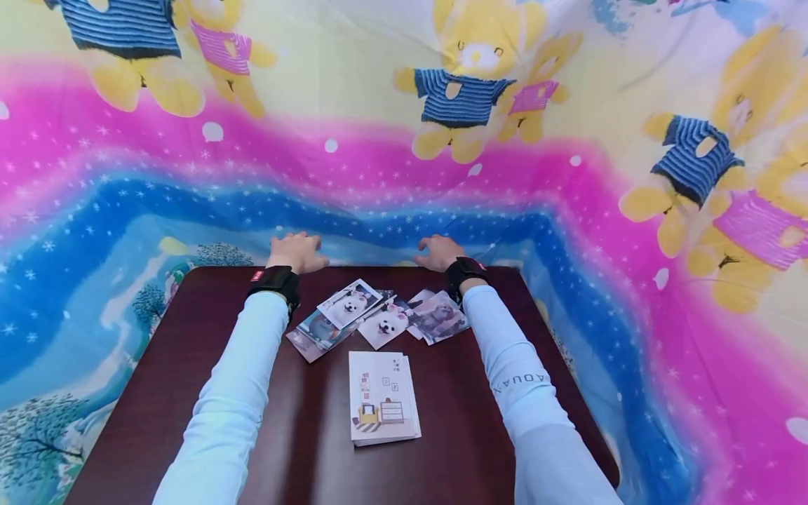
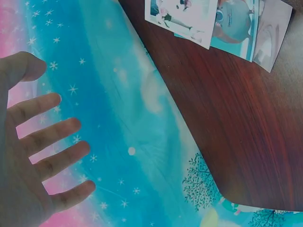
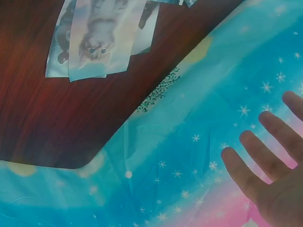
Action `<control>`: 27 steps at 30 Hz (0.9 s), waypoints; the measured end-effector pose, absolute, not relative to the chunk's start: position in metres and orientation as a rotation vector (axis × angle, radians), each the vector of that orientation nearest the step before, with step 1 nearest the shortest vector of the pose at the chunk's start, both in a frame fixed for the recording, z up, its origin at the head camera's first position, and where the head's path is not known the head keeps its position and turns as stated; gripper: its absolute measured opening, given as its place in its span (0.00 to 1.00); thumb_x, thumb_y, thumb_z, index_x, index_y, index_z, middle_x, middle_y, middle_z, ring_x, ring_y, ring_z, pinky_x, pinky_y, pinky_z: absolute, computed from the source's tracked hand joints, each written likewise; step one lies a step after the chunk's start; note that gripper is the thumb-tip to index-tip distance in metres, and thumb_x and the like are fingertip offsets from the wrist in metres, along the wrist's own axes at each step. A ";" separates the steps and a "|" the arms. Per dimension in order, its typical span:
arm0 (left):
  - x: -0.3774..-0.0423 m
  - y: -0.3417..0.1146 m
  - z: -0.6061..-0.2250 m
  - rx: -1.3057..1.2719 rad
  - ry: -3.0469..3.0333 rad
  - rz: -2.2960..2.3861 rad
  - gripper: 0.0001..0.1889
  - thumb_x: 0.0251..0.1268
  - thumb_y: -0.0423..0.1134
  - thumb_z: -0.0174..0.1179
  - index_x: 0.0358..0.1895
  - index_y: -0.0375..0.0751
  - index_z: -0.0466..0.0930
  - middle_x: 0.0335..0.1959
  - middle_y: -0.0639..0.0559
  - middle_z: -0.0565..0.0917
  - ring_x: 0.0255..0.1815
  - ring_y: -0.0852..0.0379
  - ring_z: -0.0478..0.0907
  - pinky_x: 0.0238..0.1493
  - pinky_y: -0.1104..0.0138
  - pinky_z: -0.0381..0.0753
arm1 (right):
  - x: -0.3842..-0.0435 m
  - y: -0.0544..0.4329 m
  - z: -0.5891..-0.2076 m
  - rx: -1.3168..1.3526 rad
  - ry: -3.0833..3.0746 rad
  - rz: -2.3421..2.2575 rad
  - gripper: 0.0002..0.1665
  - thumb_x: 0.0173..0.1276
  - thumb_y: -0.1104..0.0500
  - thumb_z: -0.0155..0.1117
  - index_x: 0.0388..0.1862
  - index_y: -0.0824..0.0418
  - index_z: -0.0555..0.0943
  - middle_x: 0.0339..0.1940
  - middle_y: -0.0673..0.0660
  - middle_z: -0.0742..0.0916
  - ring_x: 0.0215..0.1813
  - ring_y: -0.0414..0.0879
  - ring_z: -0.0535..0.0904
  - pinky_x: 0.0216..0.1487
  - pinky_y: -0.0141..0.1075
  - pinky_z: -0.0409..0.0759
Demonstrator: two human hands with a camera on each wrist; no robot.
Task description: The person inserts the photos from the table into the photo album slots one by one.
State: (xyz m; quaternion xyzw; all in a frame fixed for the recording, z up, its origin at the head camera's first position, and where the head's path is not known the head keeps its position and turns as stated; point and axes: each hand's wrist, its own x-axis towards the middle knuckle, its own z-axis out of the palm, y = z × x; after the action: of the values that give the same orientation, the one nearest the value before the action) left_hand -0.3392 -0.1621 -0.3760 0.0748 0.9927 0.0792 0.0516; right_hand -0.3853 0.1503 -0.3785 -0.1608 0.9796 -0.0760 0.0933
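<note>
Both hands reach out past the far edge of a dark wooden table and hold nothing. My left hand [image 1: 295, 252] has its fingers spread, as the left wrist view shows. The right hand [image 1: 440, 252] is likewise extended, fingers apart in the right wrist view. Between the forearms lie overlapping photo cards: a white dog card [image 1: 350, 304] on top at the left, another white dog card [image 1: 386, 322] in the middle, and a card with a furry animal [image 1: 438, 317] at the right. Nearer me lies a white booklet or stack of cards [image 1: 381, 398] with a furniture drawing.
The dark table [image 1: 461, 435] has rounded corners. A printed cloth [image 1: 353, 168] with bears, snowflakes and trees hangs around its far side and both flanks. Black bands [image 1: 276, 282] are strapped on both wrists, over light sleeves.
</note>
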 end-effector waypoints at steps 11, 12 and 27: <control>-0.343 -0.166 -0.386 0.256 3.037 0.237 0.29 0.71 0.53 0.50 0.69 0.39 0.69 0.70 0.32 0.67 0.67 0.29 0.63 0.64 0.32 0.55 | -0.397 0.159 -0.398 -0.583 2.891 -0.312 0.25 0.77 0.49 0.54 0.66 0.61 0.76 0.65 0.64 0.77 0.59 0.57 0.76 0.60 0.50 0.73; -0.342 -0.167 -0.390 0.275 3.046 0.238 0.29 0.72 0.53 0.49 0.69 0.39 0.68 0.69 0.32 0.67 0.67 0.29 0.63 0.64 0.32 0.55 | -0.397 0.161 -0.402 -0.616 2.901 -0.348 0.24 0.77 0.50 0.55 0.65 0.62 0.76 0.63 0.64 0.78 0.58 0.57 0.76 0.59 0.50 0.73; -0.251 -0.141 -0.537 0.940 3.210 0.471 0.26 0.69 0.49 0.58 0.65 0.41 0.74 0.67 0.37 0.72 0.67 0.36 0.67 0.61 0.36 0.66 | -0.297 0.170 -0.564 -1.054 2.736 -0.832 0.18 0.74 0.62 0.58 0.58 0.71 0.78 0.55 0.65 0.82 0.58 0.57 0.77 0.59 0.49 0.75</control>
State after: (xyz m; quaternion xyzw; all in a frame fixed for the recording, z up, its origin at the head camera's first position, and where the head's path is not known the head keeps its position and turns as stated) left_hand -0.2508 -0.1409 -0.5368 0.2765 0.9437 0.1384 -0.1177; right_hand -0.2965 0.1704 -0.5642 -0.3455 0.8967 -0.2728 0.0470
